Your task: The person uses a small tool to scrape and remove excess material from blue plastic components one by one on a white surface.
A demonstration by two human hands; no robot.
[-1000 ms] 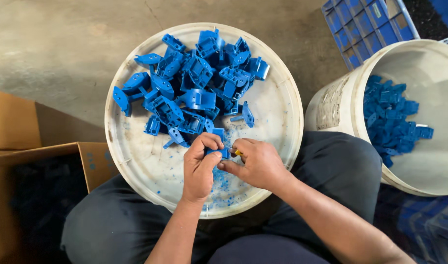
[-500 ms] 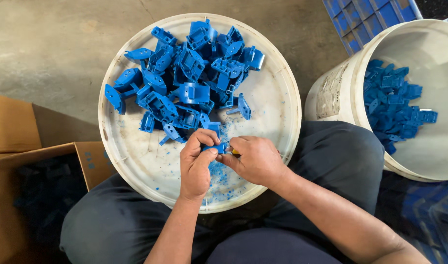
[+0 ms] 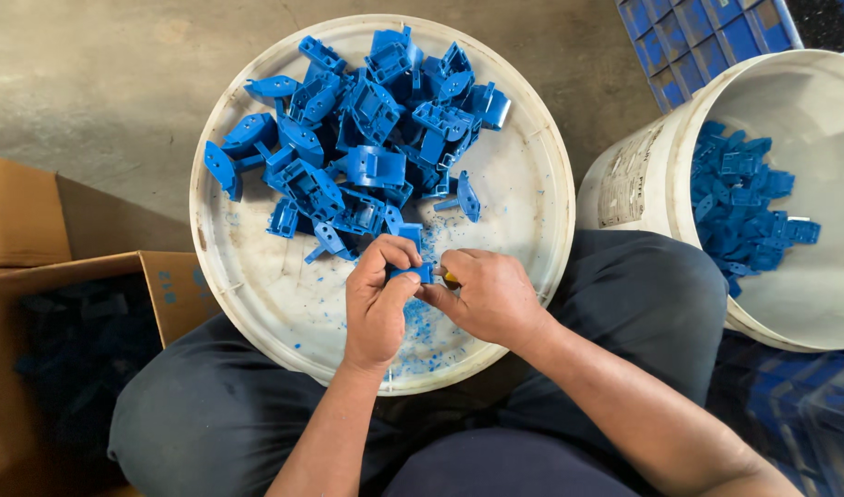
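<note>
Single head-worn view, straight down, close over the lap and white tray [image 3: 256, 304]

Left hand [image 3: 378, 299], right hand [image 3: 489, 296] pinched together

Bright blue plastic parts [image 3: 366, 156] are heaped on a white round lid [image 3: 523, 202]; a white bucket [image 3: 643, 175] at right and brown cardboard box [image 3: 17, 212] at left are seen.

A small blue plastic part [image 3: 413, 272], moulded and angular, sits pinched between the fingertips of both hands just above the white round tray [image 3: 256, 285], near the heap of matching blue parts [image 3: 366, 147].
</note>
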